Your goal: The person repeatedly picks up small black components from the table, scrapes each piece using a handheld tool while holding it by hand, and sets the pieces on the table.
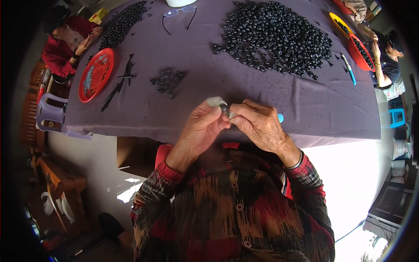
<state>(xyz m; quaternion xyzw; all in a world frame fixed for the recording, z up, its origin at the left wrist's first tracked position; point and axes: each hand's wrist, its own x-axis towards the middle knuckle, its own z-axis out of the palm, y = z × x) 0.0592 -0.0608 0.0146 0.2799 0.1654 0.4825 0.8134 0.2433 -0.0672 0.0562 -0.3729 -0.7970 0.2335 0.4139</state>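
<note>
My left hand is closed, pinching a small round black part between thumb and fingers. A white cover wraps one of its fingertips. My right hand is closed too, its thumb and forefinger meeting right at the black part. Past the outer side of that hand shows a rounded blue end, apparently of a slim tool in the grip; the hand hides the rest. Both hands are above the near edge of the purple-grey cloth. A small cluster of black parts lies beyond my left hand.
A large heap of black parts spreads at the far right, another heap far left. A red plate, black sprues, eyeglasses and a blue-and-white tool lie around. Co-workers sit left and right, beside a red bowl.
</note>
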